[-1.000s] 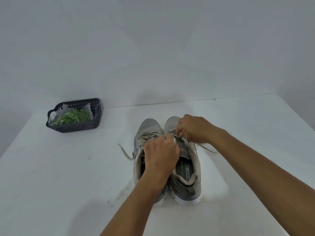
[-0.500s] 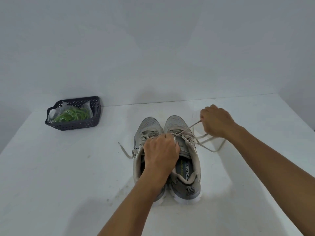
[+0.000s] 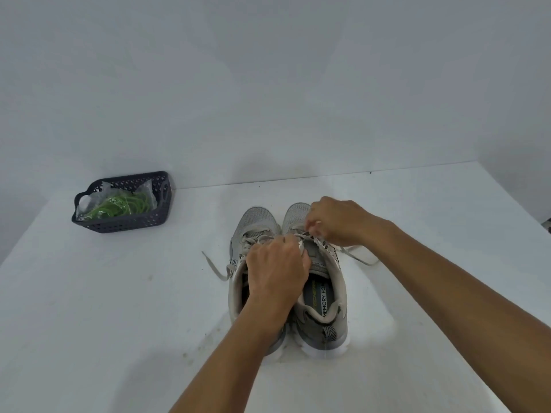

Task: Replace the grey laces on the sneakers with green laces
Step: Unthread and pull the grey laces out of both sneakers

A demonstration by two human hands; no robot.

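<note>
Grey laces (image 3: 359,257): partly threaded through the right sneaker (image 3: 325,293), loose lengths trailing onto the surface (image 3: 89,308) just beyond and to the right of the right hand (image 3: 337,223). Right hand sits over the lacing near that sneaker's toe end, fingers curled and pinching the lace. Left hand (image 3: 275,274) lies over the mouth of the left sneaker (image 3: 253,228) and across to the tongue of the right one, fingers curled down; what they clamp, if anything, is hidden under the hand, cannot tell.

Both sneakers stand side by side, touching, toes pointing away from the person, directly under the two hands. Left sneaker's own lace end (image 3: 213,265) trails onto the surface to the left of the left hand. Printed insole visible in the right sneaker's heel, just right of the left wrist.

Green laces (image 3: 122,205): bundled in a clear wrapper inside a dark perforated basket (image 3: 128,223), well apart from both hands, far left and farther back, near the wall.

Surface: white, matte, with faint dirty smudges near the left forearm. Plain pale wall (image 3: 268,84) behind; the surface's rear edge meets it just beyond the sneaker toes. Shadows of arms fall on the surface to either side.
</note>
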